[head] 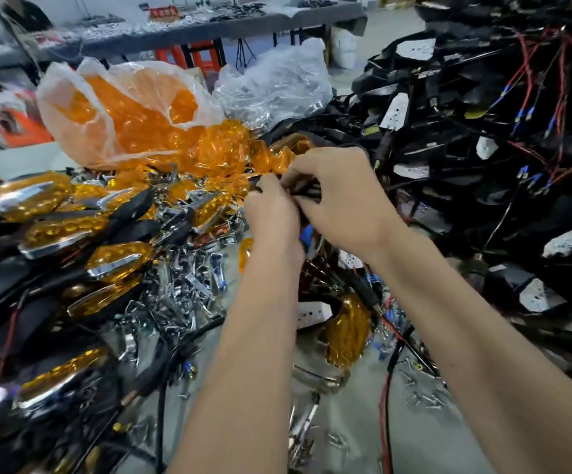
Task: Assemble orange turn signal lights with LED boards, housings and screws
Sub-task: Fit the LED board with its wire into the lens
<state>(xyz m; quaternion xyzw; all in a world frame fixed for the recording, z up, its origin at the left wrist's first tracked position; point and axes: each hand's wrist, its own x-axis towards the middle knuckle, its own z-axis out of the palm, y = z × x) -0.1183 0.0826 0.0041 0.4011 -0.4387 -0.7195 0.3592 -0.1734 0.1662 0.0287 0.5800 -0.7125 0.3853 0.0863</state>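
Black plastic part (pixel 306 193), small and mostly hidden, held above the cluttered grey table (pixel 346 432) between both hands. Left hand (pixel 270 213) with fingers curled round its left end, right hand (pixel 342 196) with fingers curled over its right end, touching each other. Exact kind of part impossible to tell. Behind them, translucent plastic bag of loose orange lenses (pixel 130 111). To the left, row of finished orange-and-chrome turn signal lights (pixel 72 230). To the right, high heap of black housings with red and black wires (pixel 489 131). Beneath the forearms, scattered chrome trim pieces (pixel 181 289) and small screws (pixel 421 395).
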